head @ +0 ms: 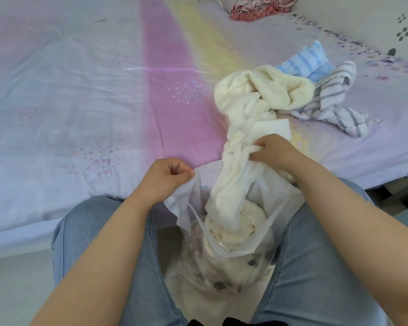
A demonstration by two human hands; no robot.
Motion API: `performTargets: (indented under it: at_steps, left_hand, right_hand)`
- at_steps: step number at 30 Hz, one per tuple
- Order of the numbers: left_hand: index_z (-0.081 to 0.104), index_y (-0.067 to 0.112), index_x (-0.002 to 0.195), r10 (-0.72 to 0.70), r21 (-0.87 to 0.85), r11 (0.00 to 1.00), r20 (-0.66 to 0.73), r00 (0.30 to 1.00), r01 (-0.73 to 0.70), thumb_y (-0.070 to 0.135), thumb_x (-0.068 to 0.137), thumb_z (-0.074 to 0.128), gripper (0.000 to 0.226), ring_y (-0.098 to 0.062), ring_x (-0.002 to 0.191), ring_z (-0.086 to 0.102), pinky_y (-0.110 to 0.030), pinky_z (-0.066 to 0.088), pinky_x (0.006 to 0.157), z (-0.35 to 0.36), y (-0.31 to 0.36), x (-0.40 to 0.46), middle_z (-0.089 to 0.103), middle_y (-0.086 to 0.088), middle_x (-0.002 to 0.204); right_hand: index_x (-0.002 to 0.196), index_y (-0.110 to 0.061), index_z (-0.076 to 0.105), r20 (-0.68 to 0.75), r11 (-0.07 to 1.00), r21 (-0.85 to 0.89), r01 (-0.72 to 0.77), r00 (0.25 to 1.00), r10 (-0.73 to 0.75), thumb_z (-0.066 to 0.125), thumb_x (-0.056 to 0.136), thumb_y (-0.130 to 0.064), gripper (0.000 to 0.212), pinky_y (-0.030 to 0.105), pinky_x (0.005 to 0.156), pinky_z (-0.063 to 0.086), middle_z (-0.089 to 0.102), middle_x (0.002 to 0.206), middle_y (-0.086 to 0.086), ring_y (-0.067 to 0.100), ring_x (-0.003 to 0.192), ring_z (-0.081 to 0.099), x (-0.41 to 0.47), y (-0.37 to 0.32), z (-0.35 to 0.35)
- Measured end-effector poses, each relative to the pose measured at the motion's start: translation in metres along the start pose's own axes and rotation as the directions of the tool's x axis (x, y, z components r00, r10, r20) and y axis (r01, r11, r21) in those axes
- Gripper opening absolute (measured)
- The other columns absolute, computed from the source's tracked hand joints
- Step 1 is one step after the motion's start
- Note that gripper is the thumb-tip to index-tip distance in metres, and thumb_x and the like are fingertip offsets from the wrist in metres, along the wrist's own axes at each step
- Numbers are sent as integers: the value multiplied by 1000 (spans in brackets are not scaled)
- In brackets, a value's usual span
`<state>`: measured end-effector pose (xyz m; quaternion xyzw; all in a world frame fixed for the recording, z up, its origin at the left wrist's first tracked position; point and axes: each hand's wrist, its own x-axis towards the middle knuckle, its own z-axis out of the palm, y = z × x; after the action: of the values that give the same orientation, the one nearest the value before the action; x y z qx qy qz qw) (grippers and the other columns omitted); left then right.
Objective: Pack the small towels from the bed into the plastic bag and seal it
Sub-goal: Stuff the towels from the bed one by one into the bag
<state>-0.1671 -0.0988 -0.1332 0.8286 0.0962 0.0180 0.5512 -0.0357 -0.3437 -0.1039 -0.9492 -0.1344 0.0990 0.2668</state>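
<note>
Left hand (169, 176) pinches rim of clear zip-top plastic bag (224, 262), holding mouth open between knees in light blue jeans (97, 234). Right hand (272, 150) grips cream towel (240, 128) mid-length; lower end of towel bunched inside bag, upper end piled on bed (80, 90). Dark patterned items dimly visible through bag bottom, kind unclear. Grey-striped towel (335, 102) crumpled on bed just right of cream towel, touching it. Blue-striped towel (306, 61) behind both. Red floral pillow (257, 7) at far edge. Bedsheet lilac with pink and yellow bands.

Soft, even daylight, hardly any shadows; the bed (57, 90) looks washed out, edges bowed by the wide lens.
</note>
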Motion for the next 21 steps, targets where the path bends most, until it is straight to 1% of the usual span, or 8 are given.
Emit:
performTargets:
  at_steps: [4, 6, 8, 10, 13, 14, 18, 21]
  left_hand:
    - [72, 6, 82, 3, -1, 1000, 1, 1000, -3, 14, 86, 69, 10, -14, 71, 60, -30, 51, 71, 0, -1, 0, 72, -15, 83]
    - [73, 6, 82, 6, 2, 1000, 5, 1000, -6, 14, 86, 69, 10, -14, 71, 60, -30, 52, 71, 0, -1, 0, 72, -17, 86]
    - [73, 8, 80, 8, 5, 1000, 16, 1000, -8, 15, 86, 70, 9, -13, 70, 60, -29, 51, 70, 0, 0, -1, 71, -15, 82]
    - [74, 10, 80, 12, 12, 1000, 13, 1000, -12, 14, 85, 70, 8, -10, 69, 59, -25, 49, 69, 0, 2, -1, 71, -7, 77]
    - [74, 9, 80, 13, 13, 1000, 5, 1000, -13, 15, 86, 70, 9, -10, 69, 58, -27, 49, 69, 0, 1, -2, 71, -7, 79]
    - [74, 9, 80, 11, 13, 1000, 3, 1000, -11, 15, 86, 70, 9, -11, 69, 59, -29, 49, 69, 0, 1, -2, 72, -9, 80]
    - [73, 10, 79, 22, 12, 1000, 2, 1000, -22, 16, 85, 71, 9, -11, 69, 60, -28, 51, 69, 1, 2, -5, 73, -11, 80]
    - [73, 10, 79, 56, 7, 998, 34, 998, -56, 14, 85, 71, 8, -3, 64, 60, -18, 49, 63, 6, 4, -7, 70, 4, 69]
  right_hand:
    - [79, -15, 58, -300, 890, 429, 155, 954, -21, 66, 87, -18, 11, 20, 58, 37, 53, 70, -5, 5, 62, 46, -30, -14, -18]
    - [82, -16, 59, -340, 782, 550, 293, 934, -111, 65, 87, -10, 9, 18, 61, 41, 57, 73, -6, 4, 65, 50, -57, -31, -25]
    - [86, -15, 61, -166, 798, 497, 341, 940, -299, 66, 85, -7, 9, 13, 61, 41, 60, 76, -7, 1, 67, 52, -84, -47, -23]
    - [99, -24, 61, 193, 923, 165, 347, 907, -376, 66, 85, -23, 15, 15, 67, 41, 63, 90, -12, 1, 80, 57, -100, -50, -4]
    - [129, -32, 47, 654, 864, -339, 373, 754, -69, 59, 86, -50, 49, 28, 88, 43, 54, 124, -12, 15, 111, 54, -106, -41, 33]
    - [134, -30, 43, 698, 835, -387, 392, 716, -12, 57, 86, -54, 56, 32, 92, 43, 52, 131, -7, 19, 115, 53, -104, -39, 40]
    - [143, -30, 35, 651, 817, -447, 363, 759, 19, 57, 83, -60, 70, 33, 99, 41, 48, 141, -3, 23, 126, 49, -87, -39, 41]
    - [129, -19, 51, 830, 765, -407, 500, 552, 81, 61, 86, -50, 54, 35, 98, 44, 58, 128, 1, 24, 118, 55, -84, -45, 69]
